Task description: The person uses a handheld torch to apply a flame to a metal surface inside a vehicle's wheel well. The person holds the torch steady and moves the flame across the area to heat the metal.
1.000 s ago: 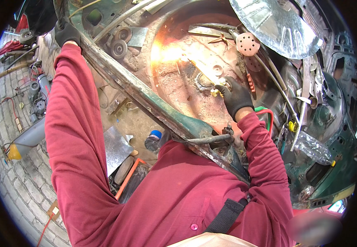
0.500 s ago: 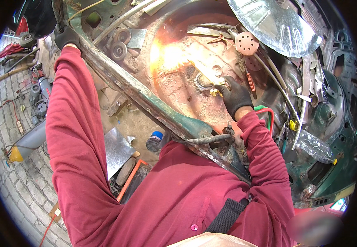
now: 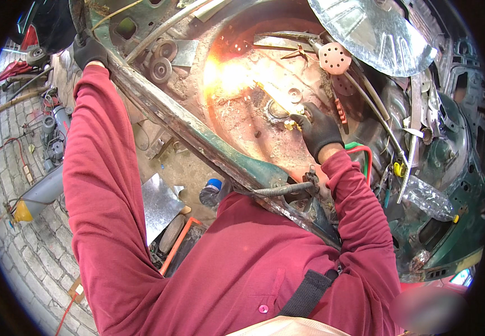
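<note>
My right hand (image 3: 319,130), in a black glove, is closed around a gas torch with a brass fitting (image 3: 291,125). Its thin neck points up and left into a glaring flame (image 3: 234,75), which washes out the metal there. Below lies a round, rusty recess (image 3: 234,131) in a car body's floor. At the upper left, my gloved left hand (image 3: 90,51) is closed at the end of the worn green body rail (image 3: 169,109), beside a dark strip and a large dark panel (image 3: 52,22). What its fingers grip is hidden.
Two abrasive discs (image 3: 160,68) lie left of the glare. A pink sanding disc (image 3: 334,59), rods and a large silver sheet-metal disc (image 3: 374,36) lie at the right. A clear plastic bottle (image 3: 430,200) lies farther right. A grey cylinder (image 3: 43,187) rests on the paving.
Small sparks now show above the glare, toward the far side of the recess. Both hands and the torch have stayed nearly in place.
</note>
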Tool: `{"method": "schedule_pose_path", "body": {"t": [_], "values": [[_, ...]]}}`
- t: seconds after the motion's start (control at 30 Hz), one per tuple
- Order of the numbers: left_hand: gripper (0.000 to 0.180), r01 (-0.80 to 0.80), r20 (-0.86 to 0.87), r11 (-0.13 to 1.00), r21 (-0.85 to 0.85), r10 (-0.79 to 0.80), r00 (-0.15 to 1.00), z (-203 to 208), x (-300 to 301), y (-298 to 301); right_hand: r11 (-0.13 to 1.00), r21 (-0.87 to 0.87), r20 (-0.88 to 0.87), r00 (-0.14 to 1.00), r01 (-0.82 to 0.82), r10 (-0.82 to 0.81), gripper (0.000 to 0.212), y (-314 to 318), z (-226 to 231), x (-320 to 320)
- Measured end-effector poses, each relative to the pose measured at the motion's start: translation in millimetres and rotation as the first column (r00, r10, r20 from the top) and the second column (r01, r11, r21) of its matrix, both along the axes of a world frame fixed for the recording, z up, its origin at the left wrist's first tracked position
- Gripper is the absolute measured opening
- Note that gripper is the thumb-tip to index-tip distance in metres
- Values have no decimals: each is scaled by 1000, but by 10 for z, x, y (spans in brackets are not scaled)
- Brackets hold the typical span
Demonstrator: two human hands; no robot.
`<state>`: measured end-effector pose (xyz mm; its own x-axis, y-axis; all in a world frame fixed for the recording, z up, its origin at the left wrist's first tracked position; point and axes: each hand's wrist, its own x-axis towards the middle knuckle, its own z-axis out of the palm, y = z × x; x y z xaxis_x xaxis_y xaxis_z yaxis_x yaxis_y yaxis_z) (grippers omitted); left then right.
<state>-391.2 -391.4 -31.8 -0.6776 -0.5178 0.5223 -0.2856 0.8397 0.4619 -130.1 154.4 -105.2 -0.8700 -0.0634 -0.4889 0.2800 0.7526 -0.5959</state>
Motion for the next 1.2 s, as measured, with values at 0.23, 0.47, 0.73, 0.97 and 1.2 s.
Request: {"method": "schedule_pose_path", "body": {"t": [0.23,0.47,0.73,0.97,1.2], "values": [[47,-1,2,1000,17,1,1000,9,1,7,1000,-5,18,1000,11,-11,42,-14,22,-6],[47,26,-32,998,64,-24,999,-19,-13,26,1000,-8,16,1000,10,-10,42,-19,27,-13],[50,10,-51,997,74,-7,999,-16,-10,-21,1000,-9,21,1000,-4,4,46,-8,4,-12],[46,7,-41,998,57,-5,999,0,11,27,999,29,32,999,-13,12,48,-27,39,-30],[44,-2,-32,993,122,6,999,-4,-13,49,999,36,50,999,-5,3,46,-43,75,-41]]}}
